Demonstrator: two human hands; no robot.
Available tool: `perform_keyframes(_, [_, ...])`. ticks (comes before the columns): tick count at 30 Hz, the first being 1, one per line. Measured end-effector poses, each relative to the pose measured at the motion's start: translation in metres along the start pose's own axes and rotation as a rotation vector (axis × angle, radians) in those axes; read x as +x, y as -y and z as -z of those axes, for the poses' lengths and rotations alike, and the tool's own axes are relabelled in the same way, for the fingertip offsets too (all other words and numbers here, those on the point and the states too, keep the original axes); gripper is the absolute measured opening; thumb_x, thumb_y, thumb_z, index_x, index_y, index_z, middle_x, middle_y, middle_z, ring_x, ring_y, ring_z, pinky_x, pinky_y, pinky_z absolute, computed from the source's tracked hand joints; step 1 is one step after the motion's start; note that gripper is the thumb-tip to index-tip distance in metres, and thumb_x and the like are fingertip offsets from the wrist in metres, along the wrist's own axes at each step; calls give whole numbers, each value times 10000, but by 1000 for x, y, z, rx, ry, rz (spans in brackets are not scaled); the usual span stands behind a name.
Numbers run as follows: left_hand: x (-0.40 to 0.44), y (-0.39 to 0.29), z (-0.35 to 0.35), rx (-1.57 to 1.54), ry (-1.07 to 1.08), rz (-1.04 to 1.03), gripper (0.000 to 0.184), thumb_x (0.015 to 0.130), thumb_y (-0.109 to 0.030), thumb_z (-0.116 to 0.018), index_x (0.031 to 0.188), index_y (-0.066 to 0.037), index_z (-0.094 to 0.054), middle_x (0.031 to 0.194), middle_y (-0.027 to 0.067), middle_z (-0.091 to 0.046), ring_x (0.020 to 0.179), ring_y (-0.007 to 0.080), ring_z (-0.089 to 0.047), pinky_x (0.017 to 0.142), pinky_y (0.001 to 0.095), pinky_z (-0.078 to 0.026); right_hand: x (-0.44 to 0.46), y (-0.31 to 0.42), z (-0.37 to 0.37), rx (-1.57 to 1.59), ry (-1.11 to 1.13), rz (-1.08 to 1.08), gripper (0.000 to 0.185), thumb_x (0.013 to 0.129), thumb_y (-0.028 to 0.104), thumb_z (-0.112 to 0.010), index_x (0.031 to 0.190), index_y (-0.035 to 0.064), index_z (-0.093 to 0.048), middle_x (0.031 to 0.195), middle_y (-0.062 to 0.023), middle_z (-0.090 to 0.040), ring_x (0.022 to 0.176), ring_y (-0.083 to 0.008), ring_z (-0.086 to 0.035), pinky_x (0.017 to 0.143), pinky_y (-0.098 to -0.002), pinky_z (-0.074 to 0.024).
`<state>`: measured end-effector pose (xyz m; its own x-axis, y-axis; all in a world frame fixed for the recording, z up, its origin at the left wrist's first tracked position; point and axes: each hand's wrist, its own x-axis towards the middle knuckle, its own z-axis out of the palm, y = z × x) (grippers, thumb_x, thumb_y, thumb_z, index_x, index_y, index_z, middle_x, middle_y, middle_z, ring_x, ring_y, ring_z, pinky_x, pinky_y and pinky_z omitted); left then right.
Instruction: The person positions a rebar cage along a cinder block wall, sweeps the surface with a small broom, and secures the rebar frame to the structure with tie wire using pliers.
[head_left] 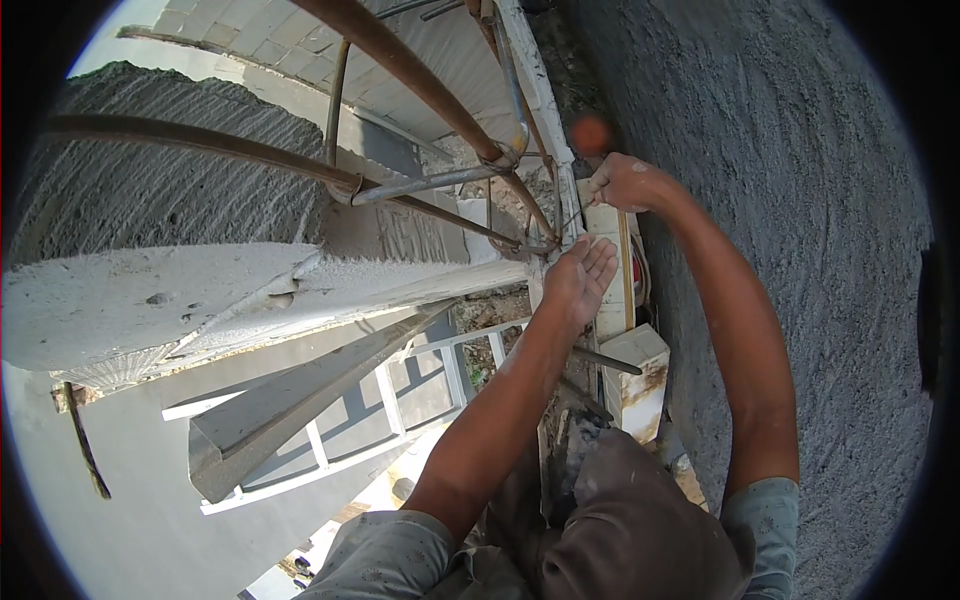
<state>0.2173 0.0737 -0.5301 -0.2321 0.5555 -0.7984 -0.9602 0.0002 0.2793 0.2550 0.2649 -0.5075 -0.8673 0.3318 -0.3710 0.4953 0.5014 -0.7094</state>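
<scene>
My right hand (625, 184) is closed, its fingertips pinched on the end of a thin dark wire or line (578, 213) that slants down to the left. Just below it, my left hand (583, 276) is held palm up with its fingers extended, beside a whitish upright edge (562, 130). Nothing is visible lying in the left palm. The thin line runs between the two hands, and its lower end is too small to make out.
Rusty scaffold poles (420, 75) with clamps cross the upper left. A rough grey wall (780, 200) rises at the right. Lower left are a metal channel (290, 400) and a white ladder-like frame (390, 400). A short bar (608, 361) juts out below my left hand.
</scene>
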Motion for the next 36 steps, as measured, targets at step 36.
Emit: perform_keyframes(36, [20,7,-23,-244,-35,-98,233,1016,-251,-471,1200,-110,-490,1164,118,-570,1105,253,-562,955,375,-493,-11,-4,-51,166,-392,-24,179,848,150,-603,972,59,-696,926,-162,-690,873,-349,-650,779,-417,-492])
